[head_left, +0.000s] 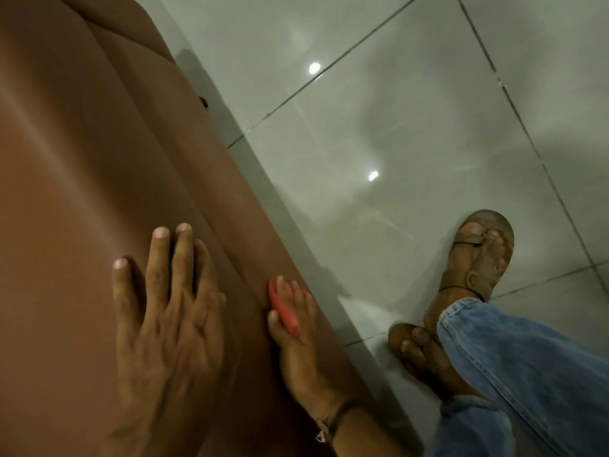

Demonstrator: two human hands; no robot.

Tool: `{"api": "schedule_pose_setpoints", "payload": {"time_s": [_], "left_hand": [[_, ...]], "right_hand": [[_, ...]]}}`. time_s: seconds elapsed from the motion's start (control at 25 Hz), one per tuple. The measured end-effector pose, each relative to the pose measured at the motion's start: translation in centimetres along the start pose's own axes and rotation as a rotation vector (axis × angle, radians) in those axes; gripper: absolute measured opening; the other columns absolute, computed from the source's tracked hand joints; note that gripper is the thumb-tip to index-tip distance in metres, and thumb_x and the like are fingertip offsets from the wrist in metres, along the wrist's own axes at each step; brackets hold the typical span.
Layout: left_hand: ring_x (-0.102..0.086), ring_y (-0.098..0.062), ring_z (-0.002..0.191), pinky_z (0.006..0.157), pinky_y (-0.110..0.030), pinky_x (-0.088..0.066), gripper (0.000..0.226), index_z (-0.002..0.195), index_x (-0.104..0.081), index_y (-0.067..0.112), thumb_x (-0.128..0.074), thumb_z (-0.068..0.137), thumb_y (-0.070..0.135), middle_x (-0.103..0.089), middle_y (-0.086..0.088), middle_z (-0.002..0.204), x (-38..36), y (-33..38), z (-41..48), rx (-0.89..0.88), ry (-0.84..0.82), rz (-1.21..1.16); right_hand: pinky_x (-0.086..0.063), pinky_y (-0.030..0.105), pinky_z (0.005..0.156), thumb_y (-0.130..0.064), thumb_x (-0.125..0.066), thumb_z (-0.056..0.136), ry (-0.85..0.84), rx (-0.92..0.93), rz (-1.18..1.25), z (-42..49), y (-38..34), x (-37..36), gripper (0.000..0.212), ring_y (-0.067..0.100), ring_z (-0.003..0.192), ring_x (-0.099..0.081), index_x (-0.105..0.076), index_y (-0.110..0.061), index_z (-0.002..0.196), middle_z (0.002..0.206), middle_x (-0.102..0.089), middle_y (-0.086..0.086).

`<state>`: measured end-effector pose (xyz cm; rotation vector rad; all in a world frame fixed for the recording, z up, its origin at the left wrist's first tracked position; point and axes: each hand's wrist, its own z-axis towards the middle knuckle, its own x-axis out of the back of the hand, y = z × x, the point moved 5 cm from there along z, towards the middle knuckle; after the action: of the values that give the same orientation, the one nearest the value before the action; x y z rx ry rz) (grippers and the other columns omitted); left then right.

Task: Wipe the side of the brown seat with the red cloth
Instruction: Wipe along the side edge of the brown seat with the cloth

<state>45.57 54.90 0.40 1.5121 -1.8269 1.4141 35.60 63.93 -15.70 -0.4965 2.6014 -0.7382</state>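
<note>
The brown seat (82, 179) fills the left half of the view, smooth and leather-like, its side face running diagonally down to the floor. My left hand (164, 311) lies flat on the seat's top surface with fingers spread and nothing in it. My right hand (296, 341) presses against the seat's side, just right of the left hand, and holds the red cloth (283, 308). Only a narrow folded strip of the cloth shows between the fingers; the remainder is hidden under the hand.
Glossy grey floor tiles (379, 127) with dark grout lines lie to the right of the seat. My two feet in brown sandals (478, 258) and blue jeans legs (527, 374) stand on the floor at lower right, close to the seat's base.
</note>
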Motion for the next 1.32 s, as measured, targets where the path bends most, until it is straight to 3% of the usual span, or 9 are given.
{"api": "schedule_pose_setpoints", "payload": {"time_s": [0.12, 0.24, 0.4, 0.56, 0.76, 0.84, 0.96, 1.16, 1.32], "left_hand": [[-0.024, -0.04, 0.165, 0.132, -0.062, -0.006, 0.065, 0.155, -0.045, -0.006, -0.051, 0.096, 0.019, -0.039, -0.023, 0.172, 0.4, 0.4, 0.1, 0.033, 0.016, -0.02], [-0.026, -0.039, 0.164, 0.132, -0.065, -0.011, 0.068, 0.155, -0.045, -0.005, -0.054, 0.092, 0.017, -0.04, -0.022, 0.171, 0.3, 0.6, 0.2, 0.054, 0.012, -0.026], [-0.029, -0.037, 0.163, 0.131, -0.066, -0.016, 0.068, 0.154, -0.049, -0.003, -0.055, 0.09, 0.019, -0.039, -0.019, 0.172, 0.1, 0.2, 0.7, 0.038, -0.005, -0.017], [-0.032, -0.039, 0.162, 0.131, -0.062, -0.012, 0.07, 0.155, -0.049, -0.003, -0.056, 0.09, 0.021, -0.041, -0.019, 0.171, 0.4, -0.7, 2.4, 0.028, 0.022, -0.02], [-0.04, -0.045, 0.157, 0.129, -0.065, -0.012, 0.064, 0.143, -0.059, -0.009, -0.05, 0.089, 0.023, -0.049, -0.027, 0.164, 0.7, -2.7, 6.8, 0.012, -0.02, -0.017], [-0.042, -0.047, 0.156, 0.128, -0.069, -0.012, 0.065, 0.142, -0.06, -0.011, -0.047, 0.09, 0.025, -0.052, -0.03, 0.16, 0.6, -3.7, 8.8, 0.004, -0.043, -0.015], [-0.04, -0.051, 0.155, 0.128, -0.073, -0.01, 0.07, 0.143, -0.055, -0.015, -0.037, 0.091, 0.029, -0.052, -0.034, 0.159, 0.0, -5.0, 11.2, -0.04, -0.033, 0.007], [-0.038, -0.052, 0.156, 0.129, -0.074, -0.009, 0.07, 0.145, -0.052, -0.017, -0.038, 0.092, 0.027, -0.047, -0.036, 0.161, 0.2, -6.6, 13.4, -0.066, -0.067, 0.025], [-0.039, -0.052, 0.155, 0.131, -0.069, -0.003, 0.073, 0.145, -0.052, -0.018, -0.04, 0.09, 0.029, -0.047, -0.036, 0.161, 0.5, -6.5, 13.5, -0.063, -0.108, 0.03]], "right_hand": [[0.002, 0.048, 0.137, -0.097, -0.017, 0.084, -0.03, 0.169, -0.221, 5.3, -5.8, -2.6, 0.095, 0.018, 0.171, 0.001, -0.029, -0.05, 0.165, 0.183, -0.015, -0.011], [-0.004, 0.046, 0.139, -0.074, -0.032, 0.09, 0.001, 0.088, -0.12, 11.3, -7.3, -1.6, 0.082, 0.018, 0.17, -0.009, -0.035, -0.041, 0.166, 0.182, -0.021, -0.006], [-0.005, 0.053, 0.139, -0.074, -0.032, 0.096, 0.005, -0.061, -0.05, 7.0, -4.5, 0.5, 0.073, 0.013, 0.17, -0.004, -0.026, -0.051, 0.165, 0.181, -0.014, -0.019], [0.007, 0.041, 0.137, -0.051, -0.034, 0.111, -0.112, 0.203, -0.102, 9.3, -11.2, -1.4, 0.058, 0.003, 0.166, 0.005, -0.022, -0.044, 0.168, 0.181, -0.009, -0.019], [-0.01, 0.055, 0.138, -0.079, -0.033, 0.091, 0.033, 0.045, -0.011, 16.0, -10.3, -1.2, 0.079, 0.012, 0.169, -0.01, -0.031, -0.051, 0.165, 0.181, -0.017, -0.016], [-0.002, 0.05, 0.139, -0.076, -0.032, 0.097, -0.017, 0.114, 0.027, 13.0, -11.7, -2.1, 0.064, 0.008, 0.169, -0.004, -0.027, -0.064, 0.159, 0.179, -0.012, -0.026], [0.006, 0.044, 0.134, -0.07, -0.028, 0.099, -0.102, 0.336, -0.076, 14.4, -17.1, -4.9, 0.064, 0.009, 0.169, 0.007, -0.024, -0.059, 0.162, 0.182, -0.006, -0.021], [-0.011, 0.056, 0.138, -0.071, -0.034, 0.094, 0.051, 0.148, 0.015, 20.2, -17.2, -3.3, 0.075, 0.014, 0.169, -0.011, -0.03, -0.048, 0.165, 0.181, -0.019, -0.014], [-0.002, 0.05, 0.139, -0.071, -0.027, 0.092, -0.079, 0.318, -0.094, 19.3, -20.9, -5.9, 0.076, 0.01, 0.17, 0.0, -0.025, -0.051, 0.166, 0.182, -0.014, -0.016]]}}
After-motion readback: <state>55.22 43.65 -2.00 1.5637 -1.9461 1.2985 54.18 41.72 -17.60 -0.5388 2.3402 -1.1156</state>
